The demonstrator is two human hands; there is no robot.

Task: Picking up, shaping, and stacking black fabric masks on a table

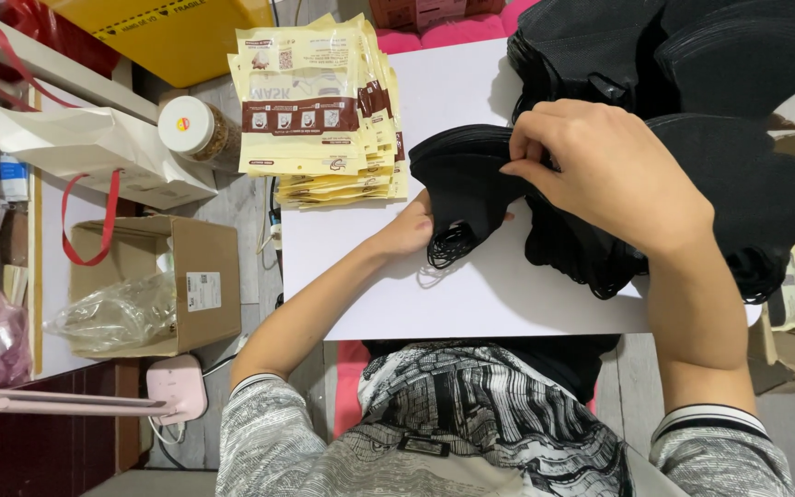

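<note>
A small stack of folded black face masks [464, 179] lies over the middle of a white tabletop [471, 294], its black ear loops hanging down. My left hand [411, 228] holds this stack from underneath, mostly hidden by it. My right hand [604, 166] pinches the top right edge of the same stack with fingertips together. A much bigger heap of black masks [692, 74] fills the table's far right, behind and under my right hand.
A pile of cream and brown flat pouches [319, 106] sits at the table's far left corner. On the floor to the left are a white-lidded jar [188, 127], a white paper bag with red handles [94, 152], an open cardboard box [200, 276] with clear plastic, and a pink desk lamp [172, 387].
</note>
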